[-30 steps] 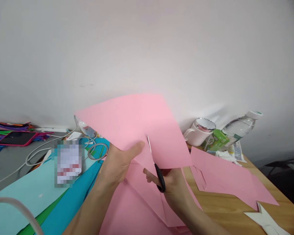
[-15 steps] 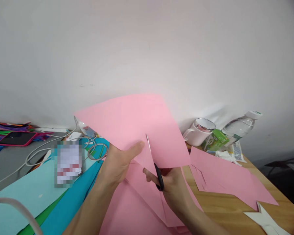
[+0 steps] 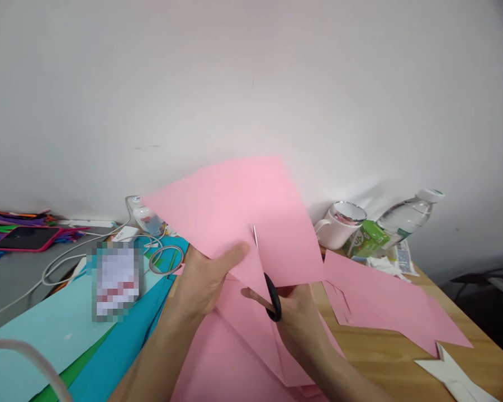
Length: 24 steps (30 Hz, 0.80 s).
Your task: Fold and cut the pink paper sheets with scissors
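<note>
A pink sheet of paper (image 3: 235,201) is held up off the table, its far edge close to the wall. My left hand (image 3: 205,276) pinches it at the near left side, thumb on top and the other fingers hidden beneath. Black-handled scissors (image 3: 273,298) are in my right hand (image 3: 295,312), which is closed around the loops below the sheet's near edge. The narrow blade shows above the paper, and a slit runs from the near edge up to it. Under both hands lie more pink sheets (image 3: 226,357).
To the right are pink paper pieces (image 3: 385,296), a white cutout (image 3: 452,371), a mug (image 3: 339,226), a green box (image 3: 366,237) and a water bottle (image 3: 408,218). Blue paper (image 3: 37,346), a cable (image 3: 167,259), a small bottle (image 3: 147,215) and a phone (image 3: 27,238) lie left.
The pink sheet has shifted slightly right and turned a little, uncovering more of the small bottle. The scissors' blade has moved slightly farther up the paper. Both hands keep their hold.
</note>
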### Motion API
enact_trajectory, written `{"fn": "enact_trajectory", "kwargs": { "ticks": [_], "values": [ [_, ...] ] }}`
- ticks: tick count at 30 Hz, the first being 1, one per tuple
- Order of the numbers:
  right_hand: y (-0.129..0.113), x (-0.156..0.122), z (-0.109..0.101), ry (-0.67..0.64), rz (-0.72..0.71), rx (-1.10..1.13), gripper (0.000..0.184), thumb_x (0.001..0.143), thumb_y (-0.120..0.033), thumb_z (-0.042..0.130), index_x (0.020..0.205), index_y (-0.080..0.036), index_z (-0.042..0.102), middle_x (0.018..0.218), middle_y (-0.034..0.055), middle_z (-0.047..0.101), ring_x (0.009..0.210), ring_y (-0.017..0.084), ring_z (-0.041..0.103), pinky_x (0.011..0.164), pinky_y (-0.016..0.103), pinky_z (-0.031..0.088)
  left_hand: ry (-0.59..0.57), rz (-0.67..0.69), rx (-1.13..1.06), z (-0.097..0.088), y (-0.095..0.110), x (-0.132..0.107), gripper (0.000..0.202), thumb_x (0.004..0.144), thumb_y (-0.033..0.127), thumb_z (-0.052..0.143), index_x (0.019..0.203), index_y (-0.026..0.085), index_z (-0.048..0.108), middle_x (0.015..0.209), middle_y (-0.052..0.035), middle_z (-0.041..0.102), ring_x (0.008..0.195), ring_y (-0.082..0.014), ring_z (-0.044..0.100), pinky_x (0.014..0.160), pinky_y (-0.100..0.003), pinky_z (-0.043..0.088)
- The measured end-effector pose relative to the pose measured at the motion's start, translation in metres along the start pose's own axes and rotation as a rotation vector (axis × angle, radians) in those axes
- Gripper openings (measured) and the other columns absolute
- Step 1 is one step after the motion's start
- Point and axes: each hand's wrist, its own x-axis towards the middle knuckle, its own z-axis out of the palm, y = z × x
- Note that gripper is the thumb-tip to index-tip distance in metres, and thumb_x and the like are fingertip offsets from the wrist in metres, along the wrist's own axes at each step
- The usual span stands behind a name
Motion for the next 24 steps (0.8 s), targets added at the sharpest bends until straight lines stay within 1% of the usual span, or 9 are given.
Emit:
{"fn": "enact_trajectory", "kwargs": {
  "ticks": [2, 5, 7, 10, 12, 16, 19, 21, 24],
  "values": [
    [-0.0001, 0.0000, -0.0004, -0.014, -0.001, 0.042, 0.022, 0.061, -0.025, 0.079, 0.080, -0.021, 0.070, 0.078, 0.0038, 0.073, 0.100, 0.024, 0.063, 0.096, 0.039, 0.046, 0.000, 0.003, -0.025, -0.0009, -0.0006, 0.0002, 0.063, 0.070, 0.024, 0.074, 0.127, 0.028, 0.050, 0.120, -0.0037, 0.064, 0.114, -0.0233, 0.056, 0.098, -0.037, 0.046],
    [-0.0010, 0.0001, -0.0009, -0.030, 0.005, 0.077, 0.018, 0.062, -0.025, 0.078, 0.077, -0.020, 0.069, 0.081, 0.0038, 0.074, 0.095, 0.023, 0.065, 0.091, 0.038, 0.051, -0.016, -0.005, -0.072, -0.0019, -0.0004, 0.0008, 0.043, 0.076, 0.034, 0.068, 0.117, 0.024, 0.059, 0.116, -0.0053, 0.066, 0.109, -0.0251, 0.059, 0.090, -0.037, 0.051],
    [-0.0018, 0.0002, -0.0011, -0.040, -0.005, 0.080, 0.019, 0.061, -0.022, 0.079, 0.078, -0.020, 0.070, 0.086, 0.0043, 0.074, 0.097, 0.023, 0.065, 0.089, 0.035, 0.052, 0.011, 0.001, -0.083, -0.0017, 0.0009, 0.0015, 0.039, 0.076, 0.034, 0.068, 0.113, 0.023, 0.062, 0.114, -0.0053, 0.067, 0.108, -0.0254, 0.060, 0.088, -0.036, 0.052],
    [-0.0029, 0.0003, -0.0004, -0.057, -0.004, 0.101, 0.030, 0.059, -0.018, 0.080, 0.087, -0.021, 0.070, 0.101, 0.0048, 0.073, 0.106, 0.024, 0.062, 0.087, 0.032, 0.053, 0.064, 0.019, -0.090, -0.0006, 0.0035, 0.0028, 0.053, 0.071, 0.026, 0.074, 0.121, 0.026, 0.057, 0.117, -0.0044, 0.066, 0.111, -0.0248, 0.059, 0.089, -0.035, 0.052],
    [-0.0040, 0.0005, 0.0009, -0.053, -0.002, 0.131, 0.039, 0.055, -0.016, 0.081, 0.092, -0.023, 0.070, 0.107, 0.0044, 0.071, 0.106, 0.025, 0.062, 0.088, 0.032, 0.053, 0.079, 0.024, -0.100, -0.0001, 0.0048, 0.0037, 0.063, 0.067, 0.021, 0.076, 0.125, 0.026, 0.053, 0.118, -0.0054, 0.065, 0.111, -0.0253, 0.058, 0.091, -0.036, 0.051],
    [-0.0076, 0.0019, 0.0054, -0.020, -0.022, 0.185, 0.049, 0.050, -0.013, 0.082, 0.097, -0.022, 0.069, 0.107, 0.0063, 0.071, 0.101, 0.028, 0.065, 0.087, 0.036, 0.054, 0.104, 0.051, -0.104, -0.0014, 0.0050, 0.0054, 0.069, 0.065, 0.018, 0.077, 0.128, 0.026, 0.050, 0.122, -0.0062, 0.063, 0.114, -0.0261, 0.057, 0.092, -0.036, 0.050],
    [-0.0083, 0.0030, 0.0072, 0.007, -0.021, 0.193, 0.050, 0.047, -0.012, 0.082, 0.094, -0.021, 0.068, 0.105, 0.0080, 0.071, 0.098, 0.029, 0.065, 0.084, 0.036, 0.055, 0.113, 0.096, -0.065, -0.0033, 0.0044, 0.0056, 0.070, 0.067, 0.017, 0.075, 0.130, 0.027, 0.048, 0.126, -0.0055, 0.060, 0.117, -0.0245, 0.054, 0.093, -0.033, 0.050],
    [-0.0069, 0.0029, 0.0062, -0.026, 0.000, 0.221, 0.046, 0.049, -0.012, 0.081, 0.091, -0.021, 0.066, 0.104, 0.0077, 0.072, 0.095, 0.028, 0.066, 0.083, 0.036, 0.055, 0.100, 0.123, -0.025, -0.0041, 0.0048, 0.0048, 0.070, 0.067, 0.017, 0.075, 0.131, 0.027, 0.047, 0.129, -0.0055, 0.058, 0.119, -0.0242, 0.053, 0.093, -0.031, 0.050],
    [-0.0046, 0.0012, 0.0025, -0.086, 0.034, 0.228, 0.036, 0.053, -0.013, 0.079, 0.085, -0.021, 0.066, 0.101, 0.0062, 0.073, 0.092, 0.027, 0.067, 0.083, 0.037, 0.055, 0.076, 0.145, 0.038, -0.0041, 0.0064, 0.0025, 0.073, 0.066, 0.020, 0.076, 0.132, 0.025, 0.046, 0.128, -0.0070, 0.058, 0.120, -0.0268, 0.051, 0.094, -0.035, 0.049]
  ]
}}
